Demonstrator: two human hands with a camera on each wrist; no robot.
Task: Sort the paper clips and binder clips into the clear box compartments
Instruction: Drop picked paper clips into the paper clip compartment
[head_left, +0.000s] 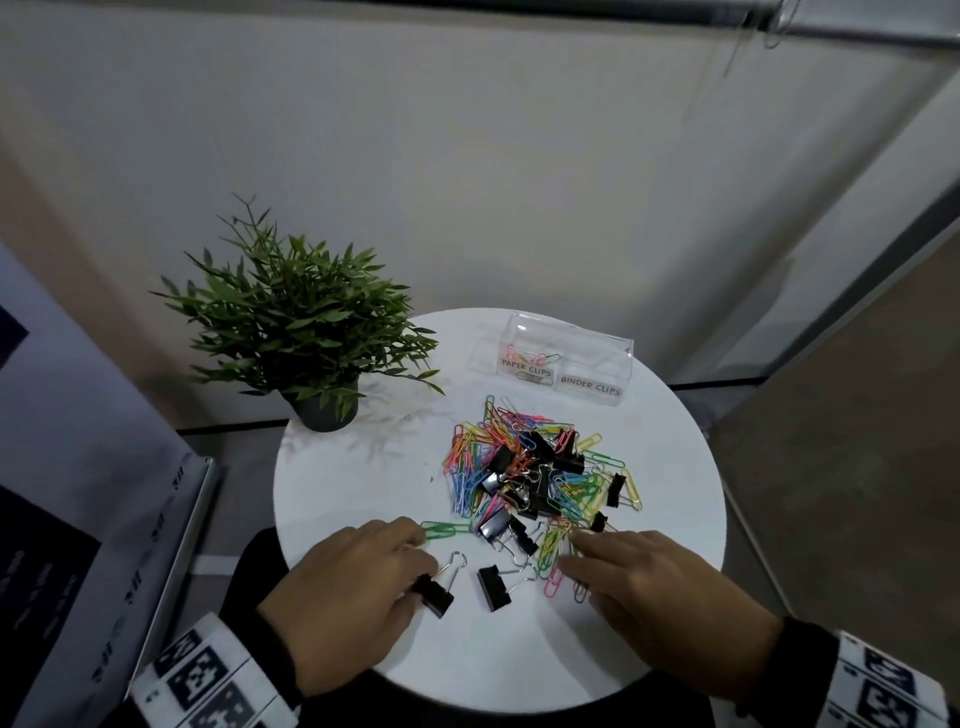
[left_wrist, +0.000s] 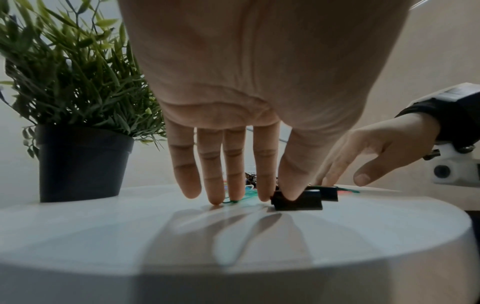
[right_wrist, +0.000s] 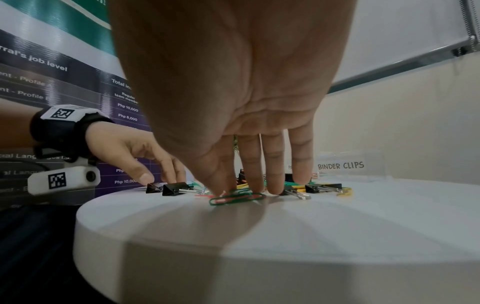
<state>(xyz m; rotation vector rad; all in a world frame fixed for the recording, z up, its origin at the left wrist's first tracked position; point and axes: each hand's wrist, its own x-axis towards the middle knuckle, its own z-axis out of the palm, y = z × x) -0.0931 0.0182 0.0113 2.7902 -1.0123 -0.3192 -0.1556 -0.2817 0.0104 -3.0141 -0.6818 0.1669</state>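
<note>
A mixed pile (head_left: 530, 467) of coloured paper clips and black binder clips lies mid-table. Behind it stands the clear box (head_left: 621, 358), labelled PAPER CLIPS on the left and BINDER CLIPS on the right; a few paper clips lie in the left compartment. My left hand (head_left: 415, 558) rests on the table with straight fingers. Its thumb presses a black binder clip (left_wrist: 301, 203), and its fingertips touch a green paper clip (head_left: 444, 530). My right hand (head_left: 571, 553) lies flat, fingertips pressing loose paper clips (right_wrist: 236, 199) at the pile's near edge. A second binder clip (head_left: 493, 587) lies between the hands.
The round white table (head_left: 337, 493) is small, with its near edge just under my wrists. A potted plant (head_left: 306, 322) stands at the back left, its leaves reaching toward the box. A printed banner (head_left: 62, 519) stands to the left of the table.
</note>
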